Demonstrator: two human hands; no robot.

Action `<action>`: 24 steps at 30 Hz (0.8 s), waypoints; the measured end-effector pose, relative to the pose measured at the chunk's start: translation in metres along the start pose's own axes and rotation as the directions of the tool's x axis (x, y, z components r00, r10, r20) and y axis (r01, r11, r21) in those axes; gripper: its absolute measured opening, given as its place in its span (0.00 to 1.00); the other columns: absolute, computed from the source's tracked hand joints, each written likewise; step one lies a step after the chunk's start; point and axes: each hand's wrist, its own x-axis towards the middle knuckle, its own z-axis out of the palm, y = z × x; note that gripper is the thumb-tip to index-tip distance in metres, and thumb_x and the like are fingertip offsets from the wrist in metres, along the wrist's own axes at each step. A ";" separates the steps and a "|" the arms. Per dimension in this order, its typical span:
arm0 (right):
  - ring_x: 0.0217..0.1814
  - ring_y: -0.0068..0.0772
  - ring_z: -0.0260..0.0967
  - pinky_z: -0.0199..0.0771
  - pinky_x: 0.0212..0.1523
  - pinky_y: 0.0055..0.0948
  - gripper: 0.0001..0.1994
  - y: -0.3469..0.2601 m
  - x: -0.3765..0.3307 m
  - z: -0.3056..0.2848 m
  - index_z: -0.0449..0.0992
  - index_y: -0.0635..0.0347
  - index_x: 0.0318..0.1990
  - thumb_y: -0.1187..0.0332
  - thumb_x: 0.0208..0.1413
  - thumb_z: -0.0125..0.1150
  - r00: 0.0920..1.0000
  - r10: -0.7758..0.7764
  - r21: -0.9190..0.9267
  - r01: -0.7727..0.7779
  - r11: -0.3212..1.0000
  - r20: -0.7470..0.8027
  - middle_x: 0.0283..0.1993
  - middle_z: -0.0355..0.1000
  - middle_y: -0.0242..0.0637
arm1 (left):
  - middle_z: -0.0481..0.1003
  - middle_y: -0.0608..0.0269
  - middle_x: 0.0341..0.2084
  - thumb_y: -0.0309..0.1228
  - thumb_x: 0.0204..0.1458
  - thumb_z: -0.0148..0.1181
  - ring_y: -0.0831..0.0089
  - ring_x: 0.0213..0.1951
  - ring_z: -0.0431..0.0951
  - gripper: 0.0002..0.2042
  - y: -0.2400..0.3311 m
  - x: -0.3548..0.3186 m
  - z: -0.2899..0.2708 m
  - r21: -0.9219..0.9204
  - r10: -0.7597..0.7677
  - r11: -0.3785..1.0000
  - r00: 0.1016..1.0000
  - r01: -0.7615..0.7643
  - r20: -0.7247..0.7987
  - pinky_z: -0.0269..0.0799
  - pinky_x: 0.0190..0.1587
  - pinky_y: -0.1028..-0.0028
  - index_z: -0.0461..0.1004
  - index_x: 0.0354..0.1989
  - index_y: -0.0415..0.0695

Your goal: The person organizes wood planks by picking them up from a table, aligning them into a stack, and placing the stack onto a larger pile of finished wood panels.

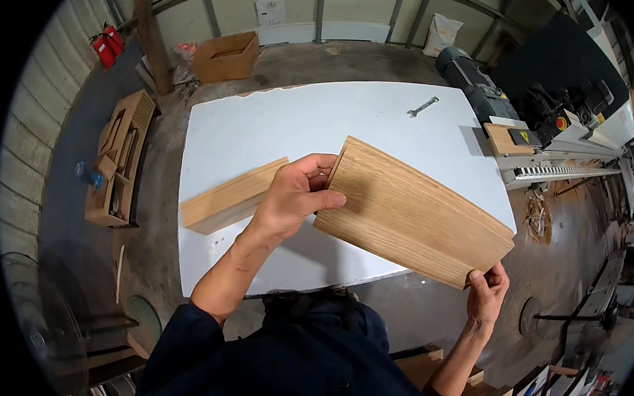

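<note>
Between my two hands I hold a wide wooden board [417, 215] with light brown grain and a stepped edge along its far side. It is raised and tilted above the white tabletop [322, 118]. My left hand [299, 193] grips its left end, thumb on the upper face and fingers behind. At the lower right corner, my right hand [487, 292] pinches the board, its fingers partly hidden underneath. Left of my left hand lies a wooden piece [234, 193], long and block-like, perhaps a stack of boards; my forearm covers part of it.
A wrench [423, 107] lies at the table's far right. Beyond that edge stands a machine with a motor [476, 81]. A wooden rack [120, 160] is on the floor at left, a cardboard box [226, 56] behind the table. Fans [589, 316] stand at both sides.
</note>
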 end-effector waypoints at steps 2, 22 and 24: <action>0.27 0.18 0.67 0.67 0.24 0.20 0.20 0.001 0.001 0.002 0.74 0.67 0.44 0.65 0.46 0.71 1.000 -0.006 0.002 0.006 1.000 -0.012 0.31 0.73 0.29 | 0.76 0.59 0.39 0.14 0.45 0.61 0.75 0.41 0.75 0.21 0.000 0.000 -0.001 0.013 0.011 1.000 1.000 -0.011 -0.001 0.72 0.45 0.76 0.69 0.50 0.35; 0.51 0.28 0.70 0.72 0.51 0.26 0.21 -0.038 0.048 0.007 0.67 0.66 0.58 0.71 0.57 0.57 0.974 0.227 0.122 -0.225 0.967 -0.001 0.53 0.70 0.41 | 0.74 0.63 0.33 0.29 0.57 0.52 0.82 0.35 0.73 0.22 0.011 0.032 -0.005 0.144 -0.047 0.989 0.998 0.039 0.049 0.69 0.36 0.81 0.63 0.58 0.32; 0.50 0.27 0.71 0.73 0.50 0.25 0.20 -0.042 0.050 0.009 0.68 0.66 0.57 0.71 0.57 0.56 0.979 0.205 0.122 -0.203 0.971 -0.002 0.53 0.71 0.41 | 0.74 0.62 0.35 0.30 0.58 0.50 0.82 0.36 0.73 0.21 0.018 0.031 0.000 0.126 -0.039 0.992 0.996 0.029 0.078 0.70 0.38 0.81 0.64 0.57 0.33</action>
